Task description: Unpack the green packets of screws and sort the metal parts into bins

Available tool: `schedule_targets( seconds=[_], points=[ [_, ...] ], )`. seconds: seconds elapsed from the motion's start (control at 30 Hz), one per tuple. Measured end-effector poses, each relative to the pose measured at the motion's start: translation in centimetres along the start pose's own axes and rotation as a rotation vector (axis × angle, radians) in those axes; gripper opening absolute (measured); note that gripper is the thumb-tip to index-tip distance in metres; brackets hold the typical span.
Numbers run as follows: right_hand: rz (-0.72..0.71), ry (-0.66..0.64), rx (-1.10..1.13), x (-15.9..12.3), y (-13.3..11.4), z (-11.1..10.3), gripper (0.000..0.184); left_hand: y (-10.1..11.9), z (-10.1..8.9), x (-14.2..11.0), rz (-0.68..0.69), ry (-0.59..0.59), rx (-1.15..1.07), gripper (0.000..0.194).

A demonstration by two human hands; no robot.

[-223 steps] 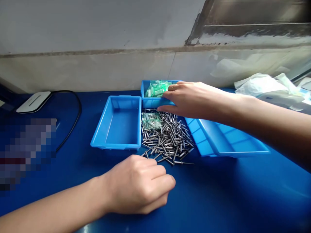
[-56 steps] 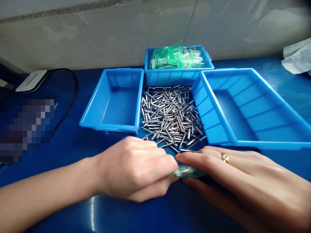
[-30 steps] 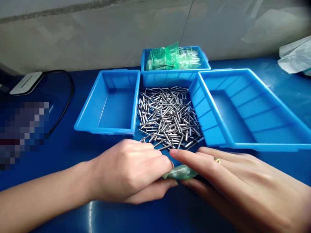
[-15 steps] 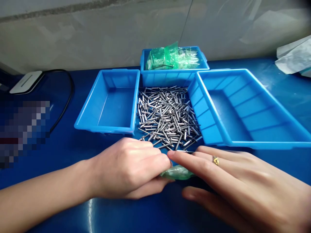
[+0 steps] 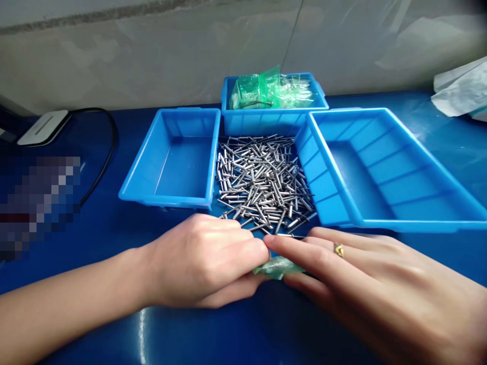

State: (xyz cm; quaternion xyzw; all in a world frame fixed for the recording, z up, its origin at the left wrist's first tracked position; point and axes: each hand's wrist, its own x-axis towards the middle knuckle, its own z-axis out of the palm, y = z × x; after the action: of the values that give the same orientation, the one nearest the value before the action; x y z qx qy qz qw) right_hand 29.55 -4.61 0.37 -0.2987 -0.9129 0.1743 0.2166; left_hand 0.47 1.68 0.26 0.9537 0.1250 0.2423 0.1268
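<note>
A small green translucent plastic bag point(image 5: 279, 267) is held low in front of the blue bins, mostly covered by fingers. My left hand point(image 5: 205, 263) is closed, gripping the bag's left end between thumb and curled fingers. On the other end, my right hand point(image 5: 353, 268), with a ring on one finger, pinches the bag between thumb and fingers. Its index fingertip touches the left hand's knuckle. Just beyond both hands lies a loose pile of metal screws point(image 5: 266, 182) on the blue tabletop. What the bag contains is hidden.
Blue bins stand left point(image 5: 182, 167) and right point(image 5: 361, 167) of the screws. Behind them, a third blue bin point(image 5: 266, 121) holds green plastic bags point(image 5: 262, 91). A white device point(image 5: 43, 128) with a black cable point(image 5: 114, 132) lies far left; crumpled white plastic point(image 5: 462, 91) is far right.
My right thumb has moved up against the plastic bag, closing the gap beneath the fingers. My left hand keeps its grip, and the bins and screws are unchanged.
</note>
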Motion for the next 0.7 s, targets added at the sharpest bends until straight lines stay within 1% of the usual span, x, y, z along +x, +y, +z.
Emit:
schedule_targets(
  seconds=[0.13,0.23,0.33,0.47,0.63,0.7],
  points=[
    [-0.005,0.0,-0.02,0.04,0.34,0.06,0.05,0.04,-0.09,0.07,0.004,0.0,-0.007,0.052],
    [-0.018,0.009,-0.018,-0.02,0.3,0.06,0.048,0.08,-0.15,0.09,0.004,-0.005,-0.007,0.05],
    [0.009,0.008,-0.025,-0.03,0.04,-0.06,0.045,0.08,-0.15,0.11,0.0,-0.001,-0.011,0.049],
    [0.001,-0.002,-0.013,-0.1,-0.16,-0.12,0.045,0.02,-0.09,0.17,0.004,-0.001,-0.017,0.052],
    [-0.014,-0.001,-0.03,-0.39,0.0,0.07,0.066,0.03,-0.1,0.15,0.012,0.005,-0.013,0.056],
    [-0.009,0.008,-0.027,-0.38,0.04,0.13,0.064,0.1,-0.16,0.15,0.014,-0.004,-0.005,0.057]
  ],
)
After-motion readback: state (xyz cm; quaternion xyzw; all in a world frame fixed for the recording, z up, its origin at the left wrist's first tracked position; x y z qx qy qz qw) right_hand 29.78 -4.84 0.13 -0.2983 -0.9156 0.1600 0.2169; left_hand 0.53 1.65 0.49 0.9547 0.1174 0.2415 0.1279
